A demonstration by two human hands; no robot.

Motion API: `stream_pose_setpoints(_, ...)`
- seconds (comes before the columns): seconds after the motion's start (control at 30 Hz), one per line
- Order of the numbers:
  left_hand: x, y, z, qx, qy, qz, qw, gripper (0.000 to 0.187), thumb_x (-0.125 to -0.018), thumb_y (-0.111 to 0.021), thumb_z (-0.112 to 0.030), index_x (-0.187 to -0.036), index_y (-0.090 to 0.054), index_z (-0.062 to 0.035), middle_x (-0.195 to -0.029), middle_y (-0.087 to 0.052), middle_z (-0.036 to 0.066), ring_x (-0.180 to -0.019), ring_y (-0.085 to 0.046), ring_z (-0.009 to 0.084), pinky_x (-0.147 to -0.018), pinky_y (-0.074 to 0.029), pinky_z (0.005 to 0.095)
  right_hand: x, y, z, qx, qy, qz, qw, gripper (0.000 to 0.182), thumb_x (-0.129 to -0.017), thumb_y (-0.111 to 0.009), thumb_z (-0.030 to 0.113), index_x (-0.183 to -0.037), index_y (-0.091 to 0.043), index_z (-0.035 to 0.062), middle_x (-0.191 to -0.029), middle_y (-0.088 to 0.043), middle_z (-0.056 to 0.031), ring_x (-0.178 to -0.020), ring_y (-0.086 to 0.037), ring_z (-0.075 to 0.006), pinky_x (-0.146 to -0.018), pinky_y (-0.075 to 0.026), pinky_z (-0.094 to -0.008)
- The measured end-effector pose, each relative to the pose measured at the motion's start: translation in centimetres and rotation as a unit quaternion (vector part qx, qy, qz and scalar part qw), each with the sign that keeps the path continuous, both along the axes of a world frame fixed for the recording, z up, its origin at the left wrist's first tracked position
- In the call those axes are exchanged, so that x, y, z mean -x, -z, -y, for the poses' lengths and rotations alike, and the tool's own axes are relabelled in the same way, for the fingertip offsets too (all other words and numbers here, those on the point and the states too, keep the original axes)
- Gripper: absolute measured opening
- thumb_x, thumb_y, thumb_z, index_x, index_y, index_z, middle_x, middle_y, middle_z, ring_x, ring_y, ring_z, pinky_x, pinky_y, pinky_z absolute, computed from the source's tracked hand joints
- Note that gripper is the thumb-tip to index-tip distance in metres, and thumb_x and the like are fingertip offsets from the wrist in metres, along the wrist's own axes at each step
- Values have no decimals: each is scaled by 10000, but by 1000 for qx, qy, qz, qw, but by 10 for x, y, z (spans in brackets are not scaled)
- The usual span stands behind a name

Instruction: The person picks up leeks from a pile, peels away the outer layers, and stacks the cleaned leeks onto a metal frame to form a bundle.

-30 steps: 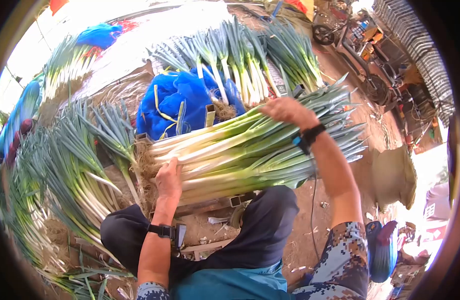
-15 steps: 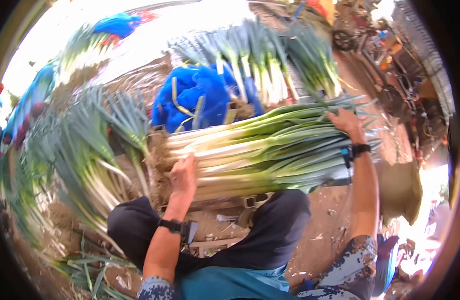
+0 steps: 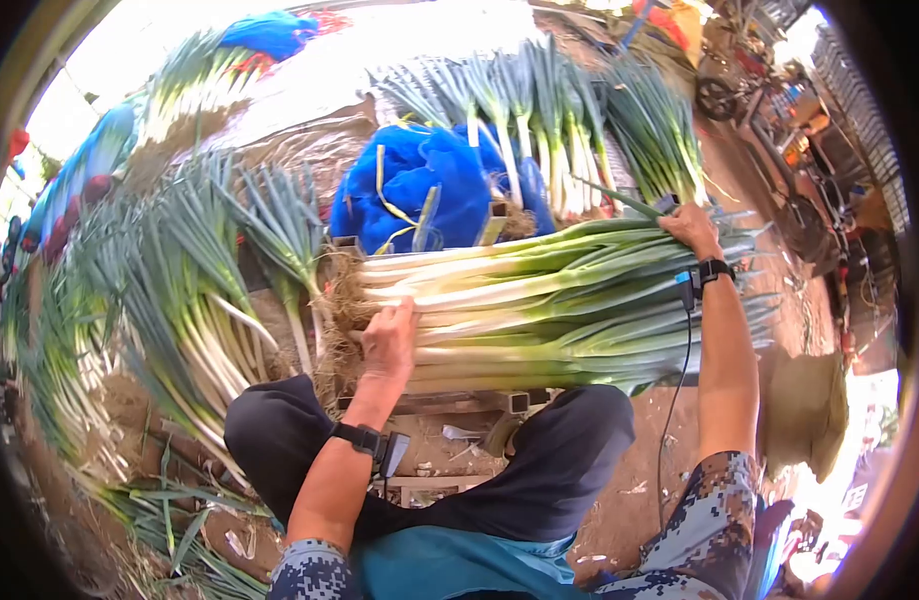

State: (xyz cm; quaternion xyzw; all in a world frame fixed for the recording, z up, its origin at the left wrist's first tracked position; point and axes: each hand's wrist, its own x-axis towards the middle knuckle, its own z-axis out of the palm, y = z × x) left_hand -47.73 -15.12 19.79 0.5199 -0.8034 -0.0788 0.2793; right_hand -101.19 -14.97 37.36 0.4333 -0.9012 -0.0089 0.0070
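A wide layer of leeks point(image 3: 539, 290) lies crosswise before me, white stalks and roots on the left, green leaves on the right. My left hand point(image 3: 387, 340) rests by the root end, its fingers curled on a white leek stalk. At the leafy end my right hand point(image 3: 693, 230) is closed on some green leaves along the far edge, and one leaf sticks out leftward from it. Beneath the leeks, parts of a metal frame point(image 3: 519, 402) show. Bushy brown roots point(image 3: 341, 290) hang at the left end.
Behind the leeks sits a heap of blue netting point(image 3: 429, 190). More leeks lie in bunches at the left point(image 3: 194, 290) and at the back point(image 3: 539, 130). My knees point(image 3: 579, 430) are close under the near edge. A wheeled vehicle point(image 3: 719, 98) stands at the far right.
The view has swung a little, so the scene sits further right. Both hands keep nearly the same places on the leeks.
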Motion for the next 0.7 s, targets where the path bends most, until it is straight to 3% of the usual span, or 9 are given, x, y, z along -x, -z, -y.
stream_pose_setpoints(0.07, 1, -2, -1, -3, 2, -4, 1000, 330, -866, -739, -163, -1176, -657, -85, -889, -681, 122, -837, -674, 306, -724, -551, 415, -6, 2, 2, 20, 20, 9, 1000, 366, -784, -593, 335, -915, -777, 47, -1045, -729, -240, -1060, -697, -378, -936, -513, -491)
stream_pose_setpoints(0.17, 1, -3, -1, -2, 1, -45, 999, 314, -856, -721, -93, -1167, -681, -73, -850, -658, 148, -819, -658, 348, -715, -532, 450, 55, 44, -25, 56, 21, -83, 995, 404, -830, -546, 341, -917, -757, 7, -1004, -714, -264, -1023, -679, -441, -935, -515, -527)
stream_pose_setpoints(0.33, 4, 6, 2, 29, 10, 32, 999, 273, -887, -659, -103, -1156, -666, -59, -814, -660, 111, -764, -665, 282, -672, -543, 394, 57, 54, -72, 141, 39, -74, 986, 326, -879, -567, 292, -906, -721, 7, -995, -690, -285, -970, -659, -477, -886, -506, -525)
stream_pose_setpoints(0.4, 6, -3, 1, 18, 5, 20, 1000, 275, -894, -642, -100, -1165, -659, -65, -804, -658, 111, -777, -673, 284, -670, -550, 404, -14, 5, -66, 240, -23, -102, 965, 226, -901, -640, 243, -898, -711, 28, -980, -696, -252, -946, -657, -456, -850, -511, -489)
stream_pose_setpoints(0.47, 2, -5, 5, 31, 12, 18, 999, 261, -899, -636, -99, -1158, -652, -68, -803, -659, 113, -786, -677, 293, -674, -554, 410, -73, -38, -51, 329, -235, -140, 904, 125, -909, -695, 164, -899, -723, 42, -951, -708, -194, -928, -668, -404, -841, -521, -455)
stream_pose_setpoints(0.5, 1, -4, 3, 35, 25, 16, 999, 254, -902, -633, -98, -1154, -648, -69, -802, -659, 115, -790, -679, 297, -675, -556, 413, -103, -38, -42, 334, -314, -5, 889, 102, -905, -704, 141, -913, -728, 41, -954, -709, -179, -926, -667, -380, -839, -521, -444)
stream_pose_setpoints(0.6, 3, -3, 7, 12, 21, 52, 998, 236, -898, -626, -86, -1134, -636, -74, -807, -659, 122, -799, -678, 308, -690, -558, 422, -172, -21, -18, 180, -472, 209, 837, 214, -859, -776, 220, -976, -744, 44, -966, -714, -161, -919, -668, -338, -841, -522, -442)
stream_pose_setpoints(0.67, 17, -12, 7, -1, 43, 31, 999, 241, -874, -640, -88, -1115, -632, -72, -816, -656, 122, -805, -677, 312, -700, -555, 429, -175, 9, -7, -3, -475, 167, 864, 351, -798, -826, 316, -1001, -746, 40, -983, -703, -158, -967, -648, -338, -900, -495, -452)
stream_pose_setpoints(0.7, 9, -12, 5, 0, 36, 45, 998, 249, -867, -645, -90, -1115, -633, -70, -816, -656, 120, -805, -677, 310, -701, -553, 430, -178, 15, -8, 9, -477, 149, 866, 395, -773, -838, 345, -1002, -746, 37, -990, -698, -155, -1009, -633, -337, -936, -475, -457)
